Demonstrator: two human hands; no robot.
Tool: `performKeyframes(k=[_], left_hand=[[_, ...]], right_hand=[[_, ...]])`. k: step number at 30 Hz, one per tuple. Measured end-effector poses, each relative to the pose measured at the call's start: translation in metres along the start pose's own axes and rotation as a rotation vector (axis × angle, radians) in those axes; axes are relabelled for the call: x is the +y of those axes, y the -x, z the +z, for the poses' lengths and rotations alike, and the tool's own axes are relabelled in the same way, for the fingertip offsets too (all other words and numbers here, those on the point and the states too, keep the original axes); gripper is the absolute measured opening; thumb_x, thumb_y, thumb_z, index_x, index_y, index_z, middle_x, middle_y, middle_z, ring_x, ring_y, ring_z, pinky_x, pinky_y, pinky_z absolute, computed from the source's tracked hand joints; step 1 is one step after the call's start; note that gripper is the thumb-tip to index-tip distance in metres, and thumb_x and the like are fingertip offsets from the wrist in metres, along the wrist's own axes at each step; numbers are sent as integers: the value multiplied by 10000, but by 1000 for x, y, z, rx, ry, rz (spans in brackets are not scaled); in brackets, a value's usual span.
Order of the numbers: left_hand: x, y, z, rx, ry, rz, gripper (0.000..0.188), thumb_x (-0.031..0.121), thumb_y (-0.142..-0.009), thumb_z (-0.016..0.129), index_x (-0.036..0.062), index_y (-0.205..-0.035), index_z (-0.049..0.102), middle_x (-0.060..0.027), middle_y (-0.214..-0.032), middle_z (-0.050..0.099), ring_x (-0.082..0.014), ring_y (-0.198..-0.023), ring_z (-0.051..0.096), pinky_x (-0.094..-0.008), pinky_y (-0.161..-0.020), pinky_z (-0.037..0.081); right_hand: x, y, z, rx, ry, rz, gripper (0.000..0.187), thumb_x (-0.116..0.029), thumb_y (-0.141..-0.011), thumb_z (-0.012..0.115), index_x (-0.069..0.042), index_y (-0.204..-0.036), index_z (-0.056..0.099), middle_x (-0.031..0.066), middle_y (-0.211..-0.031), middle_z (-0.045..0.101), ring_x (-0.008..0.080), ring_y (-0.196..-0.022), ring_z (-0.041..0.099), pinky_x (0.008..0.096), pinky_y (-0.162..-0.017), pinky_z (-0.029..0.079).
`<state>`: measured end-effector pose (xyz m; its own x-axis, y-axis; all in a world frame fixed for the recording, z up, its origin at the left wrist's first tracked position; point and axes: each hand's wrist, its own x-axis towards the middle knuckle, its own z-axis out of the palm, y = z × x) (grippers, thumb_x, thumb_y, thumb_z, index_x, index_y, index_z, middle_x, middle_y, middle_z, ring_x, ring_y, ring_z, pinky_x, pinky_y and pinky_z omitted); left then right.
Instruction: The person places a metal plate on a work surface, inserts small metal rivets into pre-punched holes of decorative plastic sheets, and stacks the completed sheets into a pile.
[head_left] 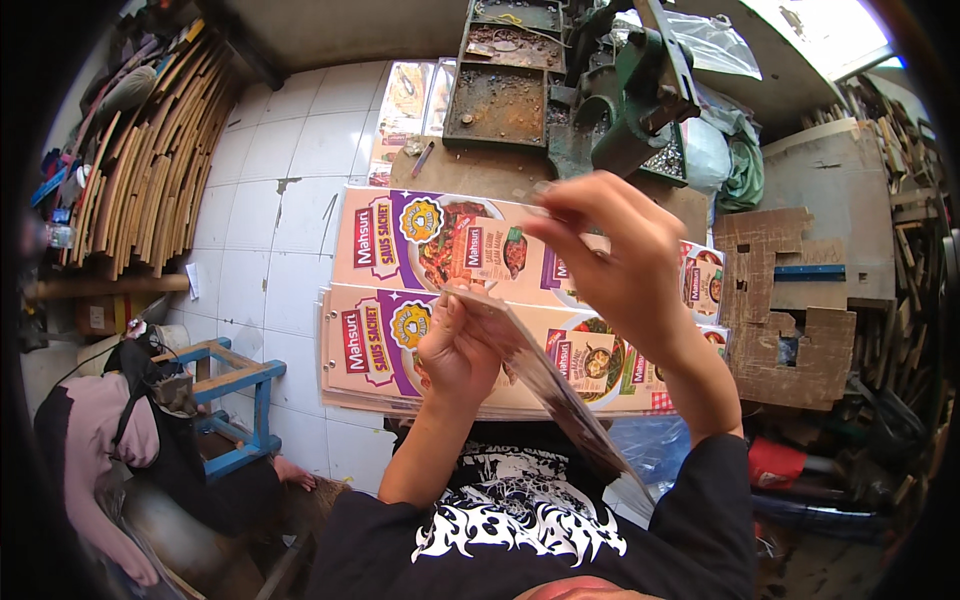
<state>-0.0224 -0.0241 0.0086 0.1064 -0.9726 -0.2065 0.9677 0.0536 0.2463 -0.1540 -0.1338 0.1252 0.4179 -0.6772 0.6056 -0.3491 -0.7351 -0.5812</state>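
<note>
Hands holding a shiny printed sheet

The left hand (455, 345) pinches a thin, glossy printed sheet (550, 385) above flat pink-and-purple sheets (375, 345) on the tabletop (480, 170); the right hand (610, 255) pinches its top edge. A rusty green machine (625, 95) stands behind.

My left hand (458, 345) sits at the centre, gripping the near end of a thin sheet (560, 390) that runs toward five o'clock. My right hand (620, 265) is at two o'clock of it, raised above the stack of printed cards (375, 345) lying flat on the tabletop (470, 170). Behind the cards, at twelve o'clock, stands a metal tray (497, 100), with a press machine (630, 95) just to its right. A bundle of wooden strips (150, 160) leans at ten o'clock; cut cardboard (790, 300) lies at three o'clock.
</note>
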Motion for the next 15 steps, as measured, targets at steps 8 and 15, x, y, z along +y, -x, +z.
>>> performKeyframes(k=[8, 15], left_hand=[[0, 4, 3, -184, 134, -15, 151, 174, -920, 586, 87, -1027, 526, -22, -859, 528, -157, -788, 490, -298, -701, 457], [22, 11, 18, 17, -38, 54, 176, 237, -969, 524, 90, -1063, 544, -53, -962, 603, -183, -920, 576, -363, -831, 499]], right_hand=[[102, -62, 85, 41, 329, 85, 202, -163, -809, 708, 17, -811, 617, 183, -730, 627, 365, -713, 639, 447, -658, 492], [20, 2, 14, -517, -424, 503, 391, -357, -936, 570, 31, -937, 623, 150, -737, 630, 229, -690, 627, 350, -663, 495]])
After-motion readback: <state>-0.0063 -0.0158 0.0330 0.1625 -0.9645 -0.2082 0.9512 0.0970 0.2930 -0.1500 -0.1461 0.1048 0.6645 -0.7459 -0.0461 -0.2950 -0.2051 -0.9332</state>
